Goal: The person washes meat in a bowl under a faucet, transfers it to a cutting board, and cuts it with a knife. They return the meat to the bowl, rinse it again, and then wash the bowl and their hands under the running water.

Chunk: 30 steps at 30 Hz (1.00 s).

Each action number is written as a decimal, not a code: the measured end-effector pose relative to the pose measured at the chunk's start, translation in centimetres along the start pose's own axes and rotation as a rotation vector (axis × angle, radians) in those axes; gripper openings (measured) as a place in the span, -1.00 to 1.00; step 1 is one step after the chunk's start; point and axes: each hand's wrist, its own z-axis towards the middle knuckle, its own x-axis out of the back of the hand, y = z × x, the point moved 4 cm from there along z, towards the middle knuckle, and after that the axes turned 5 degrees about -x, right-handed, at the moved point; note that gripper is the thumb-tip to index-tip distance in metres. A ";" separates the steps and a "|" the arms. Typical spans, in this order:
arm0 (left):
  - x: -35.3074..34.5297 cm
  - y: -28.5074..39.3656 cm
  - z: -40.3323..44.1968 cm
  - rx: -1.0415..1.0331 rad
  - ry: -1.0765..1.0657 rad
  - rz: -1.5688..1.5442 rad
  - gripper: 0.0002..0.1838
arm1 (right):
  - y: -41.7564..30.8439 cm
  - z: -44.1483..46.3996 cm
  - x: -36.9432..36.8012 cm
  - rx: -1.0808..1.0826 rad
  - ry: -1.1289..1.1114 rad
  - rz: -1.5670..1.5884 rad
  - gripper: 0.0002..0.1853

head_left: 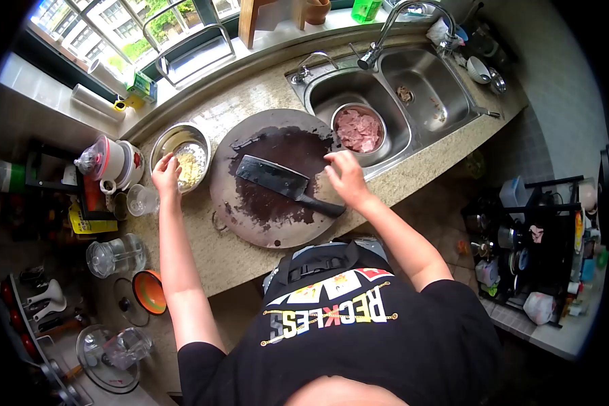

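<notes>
My left hand is closed at the near left rim of a metal bowl, thumb and fingers together on its edge. Finely chopped pale bits, like minced garlic, lie inside the bowl. My right hand is open over the right edge of a round cutting board, its fingers loosely bent and holding nothing. A black cleaver lies flat across the wet, dark middle of the board, its handle pointing toward my right forearm. Beyond my right hand, a metal bowl of sliced raw meat stands in the left sink basin.
A double steel sink with a faucet lies at the back right. On the left stand a white pot, a clear cup, a glass jar and an orange bowl. A black shelf rack is at right.
</notes>
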 end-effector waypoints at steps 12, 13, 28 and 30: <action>-14.3 5.0 -12.3 0.197 0.111 -0.549 -0.78 | 31.2 6.8 1.5 -0.692 -0.444 0.065 -0.44; -16.4 5.4 -13.4 0.208 0.121 -0.612 -0.78 | 33.2 7.4 -0.1 -0.688 -0.469 0.079 -0.44; -40.2 3.0 -20.7 0.473 -0.058 -0.451 -0.84 | 32.4 14.6 0.0 -0.141 -0.552 0.004 -0.23; -41.7 2.3 -21.1 0.511 -0.088 -0.457 -0.84 | 32.8 14.4 -0.4 -0.151 -0.501 -0.022 -0.17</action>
